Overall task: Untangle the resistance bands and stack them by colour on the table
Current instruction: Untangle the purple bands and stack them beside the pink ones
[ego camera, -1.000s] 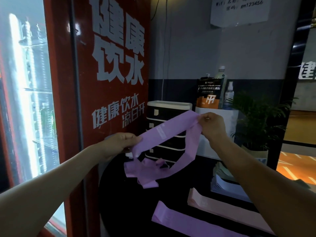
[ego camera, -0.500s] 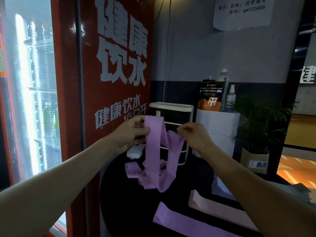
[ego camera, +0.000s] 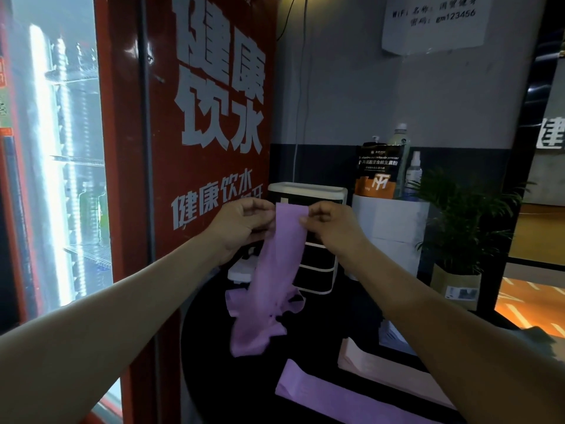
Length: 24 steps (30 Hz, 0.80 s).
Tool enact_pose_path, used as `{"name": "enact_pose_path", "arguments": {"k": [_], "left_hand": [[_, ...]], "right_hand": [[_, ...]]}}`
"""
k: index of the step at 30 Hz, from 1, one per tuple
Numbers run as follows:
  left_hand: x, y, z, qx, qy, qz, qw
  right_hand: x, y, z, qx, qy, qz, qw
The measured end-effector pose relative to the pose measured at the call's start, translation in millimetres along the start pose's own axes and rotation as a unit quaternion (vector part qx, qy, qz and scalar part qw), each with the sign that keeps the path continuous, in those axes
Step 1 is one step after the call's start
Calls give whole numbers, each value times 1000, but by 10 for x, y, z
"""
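Landmark: black round table [ego camera: 214,362], low centre of the head view; all places given from it.
Hands: 2. Left hand [ego camera: 241,223] and right hand [ego camera: 328,223] are raised above the table's far side, close together, level with each other.
Left hand state: fingers curled, pinching the left top corner of the held purple band [ego camera: 279,264].
Right hand state: fingers curled, pinching the right top corner of the same band.
Purple bands: 1 held, hanging down from both hands to the table; 1 flat purple band [ego camera: 330,396] lying on the near side of the table; a purple tangle [ego camera: 260,313] at the table's far left, count within it not readable. The held band's lower end runs into this tangle.
Pink bands: 1 pink stack [ego camera: 394,377] lying flat on the table just beyond the flat purple band; number of layers cannot be told.
In the way: the right forearm covers the near ends of the flat purple band and the pink stack.
Behind the table: white drawer unit [ego camera: 318,240] with dark drawer fronts, contents not visible; partly hidden by the held band.
Right of it: white stand [ego camera: 394,228] carrying 1 orange-and-black pouch [ego camera: 377,172], 1 spray bottle [ego camera: 413,175], 1 tall bottle [ego camera: 400,136].
Far right of table: potted plant [ego camera: 458,215] in a tan pot.
Left of table: red drinks cabinet [ego camera: 214,102] with lit glass door.
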<state>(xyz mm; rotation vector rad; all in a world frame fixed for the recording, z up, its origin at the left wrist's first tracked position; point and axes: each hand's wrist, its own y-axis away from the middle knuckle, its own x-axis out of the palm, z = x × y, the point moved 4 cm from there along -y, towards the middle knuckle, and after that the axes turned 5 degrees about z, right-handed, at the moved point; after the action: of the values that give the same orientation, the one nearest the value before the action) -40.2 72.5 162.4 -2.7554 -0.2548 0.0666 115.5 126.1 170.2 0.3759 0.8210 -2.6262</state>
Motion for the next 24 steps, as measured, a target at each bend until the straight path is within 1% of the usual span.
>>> {"name": "enact_pose_path", "arguments": {"k": [2, 5, 10, 12, 14, 17, 20, 22, 24], "left_hand": [[-57, 11, -25, 3, -8, -16, 1000], [-116, 16, -52, 9, -65, -36, 997], [-45, -5, -97, 26, -89, -31, 995], [56, -16, -102, 16, -80, 4, 997], [203, -15, -68, -10, -58, 60, 996], [402, -20, 25, -56, -6, 121, 991], [535, -4, 57, -87, 32, 176, 980], [575, 2, 62, -84, 33, 188, 978], [584, 5, 55, -79, 50, 181, 979]], "right_hand": [[-33, -25, 20, 4, -4, -4, 1000], [-55, -64, 69, 5, -18, 11, 1000], [-66, -58, 205, 5, -68, 49, 996], [-77, -21, 246, 7, -93, 71, 993], [-106, 19, 279, 3, -114, 82, 990], [-188, 59, 294, 0, -119, 71, 990], [-281, 89, 237, 27, -111, 59, 992], [-320, 119, 198, 42, -118, 66, 990], [-345, 156, 174, 55, -120, 73, 989]]}}
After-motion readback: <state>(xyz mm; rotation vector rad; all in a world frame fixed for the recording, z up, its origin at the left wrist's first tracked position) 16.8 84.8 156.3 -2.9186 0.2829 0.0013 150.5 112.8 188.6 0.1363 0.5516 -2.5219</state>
